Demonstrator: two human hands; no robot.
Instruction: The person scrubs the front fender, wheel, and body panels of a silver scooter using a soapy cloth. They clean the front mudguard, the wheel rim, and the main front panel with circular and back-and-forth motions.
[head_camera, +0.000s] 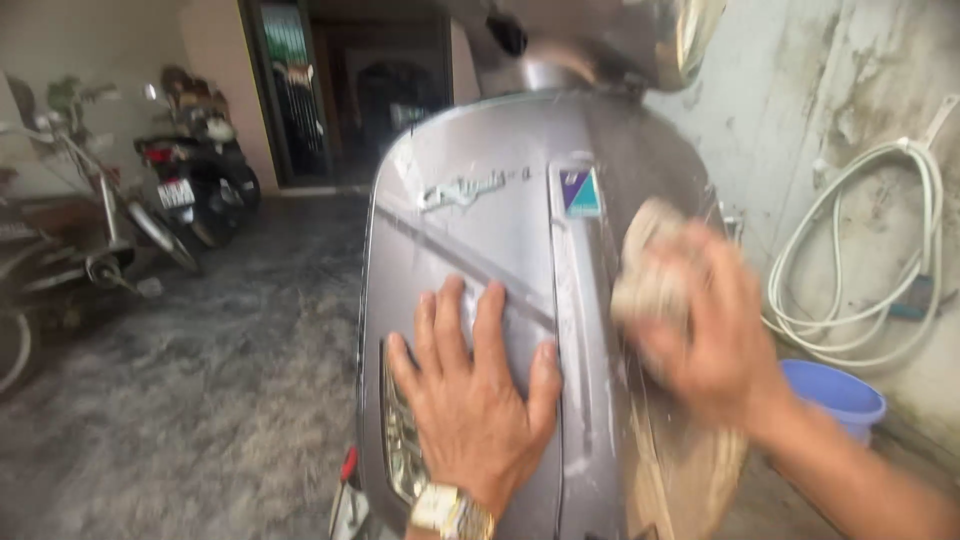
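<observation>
A grey scooter's front panel (470, 230) fills the middle of the head view, streaked with soap. My left hand (475, 385) lies flat on the panel with fingers spread, a gold watch on its wrist. My right hand (705, 320), blurred by motion, presses a pale sponge (648, 270) against the panel's right side, just below a small coloured badge (581, 191).
A blue bucket (838, 392) stands on the floor at the right, under a coiled white hose (868, 270) hung on the stained wall. A parked black scooter (195, 165) and a bicycle (70, 230) stand at the left on wet concrete. A dark doorway lies behind.
</observation>
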